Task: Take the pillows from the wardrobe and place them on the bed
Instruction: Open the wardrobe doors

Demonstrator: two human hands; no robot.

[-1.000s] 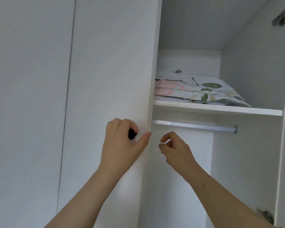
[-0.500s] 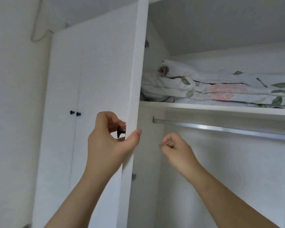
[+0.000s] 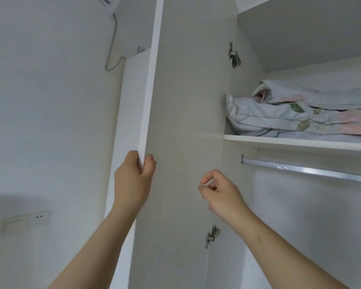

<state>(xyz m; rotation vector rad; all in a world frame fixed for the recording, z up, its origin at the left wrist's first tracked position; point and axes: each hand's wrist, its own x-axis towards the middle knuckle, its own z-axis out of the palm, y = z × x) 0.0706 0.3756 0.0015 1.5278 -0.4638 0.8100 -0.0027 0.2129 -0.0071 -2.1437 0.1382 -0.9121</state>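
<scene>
Wardrobe door edge [image 3: 152,80] in left fingers [image 3: 150,163]

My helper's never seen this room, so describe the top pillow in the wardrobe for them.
Inside the open wardrobe, find the shelf above the metal hanging rail. The top pillow lies on a lower pillow; unlike it, its left end gapes open, showing pink inside.

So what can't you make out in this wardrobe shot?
Head view, pillows: cut off by the right edge, count unclear.
Head view, door: outer face turned away where the left hand grips its edge.
Head view, right hand: curled fingers hide whether it pinches anything.
Bed: out of frame.
</scene>
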